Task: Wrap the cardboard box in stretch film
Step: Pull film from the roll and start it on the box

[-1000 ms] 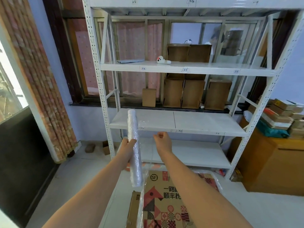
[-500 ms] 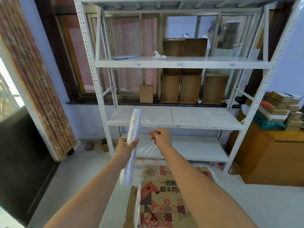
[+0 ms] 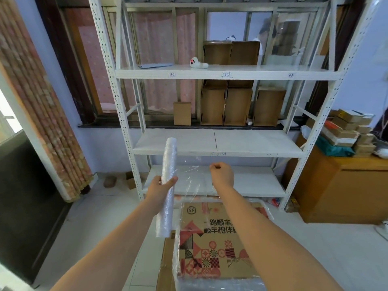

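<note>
Head view, reading from the left: we see a rolled bamboo blind (image 3: 45,114) leaning by the wall. Next comes our left hand (image 3: 161,185), clamped around the middle of the stretch film roll (image 3: 167,185), which stands nearly upright with its top tipped slightly to the right. A clear sheet of film (image 3: 192,179) spans from the roll to our right hand (image 3: 221,175), which is closed in a fist on the sheet's free edge; the two hands are apart at about the same height. Below them, on the floor, lies the cardboard box (image 3: 212,244), its printed top facing up and film already draped over its left and near edges. Behind stands a white metal shelving unit (image 3: 216,143), and at far right a wooden cabinet (image 3: 344,185) stacked with small parcels (image 3: 346,131).
</note>
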A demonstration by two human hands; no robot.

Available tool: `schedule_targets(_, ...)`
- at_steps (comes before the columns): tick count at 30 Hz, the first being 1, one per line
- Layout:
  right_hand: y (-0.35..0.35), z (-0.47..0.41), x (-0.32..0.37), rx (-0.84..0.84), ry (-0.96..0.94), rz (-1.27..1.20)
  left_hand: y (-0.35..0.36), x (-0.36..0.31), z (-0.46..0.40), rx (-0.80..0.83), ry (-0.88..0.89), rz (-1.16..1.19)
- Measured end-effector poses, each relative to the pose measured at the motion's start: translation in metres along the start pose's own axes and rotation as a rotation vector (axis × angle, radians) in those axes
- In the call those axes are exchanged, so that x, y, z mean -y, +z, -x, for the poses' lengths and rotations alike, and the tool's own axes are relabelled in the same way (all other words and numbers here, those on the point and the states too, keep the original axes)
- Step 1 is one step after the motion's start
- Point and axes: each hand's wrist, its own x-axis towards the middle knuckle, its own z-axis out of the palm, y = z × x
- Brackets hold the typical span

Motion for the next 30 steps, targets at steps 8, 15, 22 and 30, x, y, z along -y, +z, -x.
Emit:
schedule_targets(8, 0.045, 0.049, 0.010, 0.167, -0.048, -0.065, -0.025, 0.017, 0.008, -0.024, 0.002, -0.026)
schedule_targets(15, 0.091, 0.095, 0.008, 0.342, 0.069, -0.114, -0.038, 0.037, 0.021, 0.022, 0.033, -0.083)
schedule_targets(22, 0.099, 0.125, -0.003, 0.304, 0.104, -0.118, -0.040, 0.060, 0.036, 0.103, 0.035, 0.022)
schedule_targets(30, 0.077, 0.132, -0.005, 0.171, 0.119, -0.136, -0.035, 0.064, 0.056, 0.159, 0.125, -0.031)
